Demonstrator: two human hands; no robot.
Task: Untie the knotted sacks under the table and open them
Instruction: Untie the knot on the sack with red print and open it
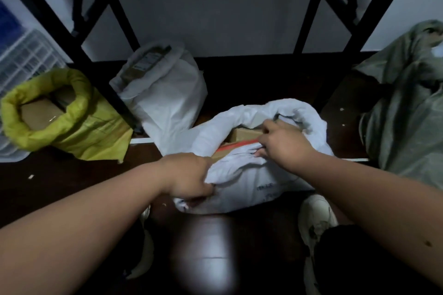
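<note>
Head view: I see my left hand (pixel 191 176) and right hand (pixel 281 142) both gripping the white sack's (pixel 259 179) opened mouth, fingertips buried in folds.

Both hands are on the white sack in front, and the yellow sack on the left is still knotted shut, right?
Not quite. The head view shows the yellow sack already open, its rim rolled down over cardboard boxes. The rest holds: the left hand and right hand both grip the front white sack.

Left hand (pixel 189 176), right hand (pixel 282 142) seemingly clenched.
</note>
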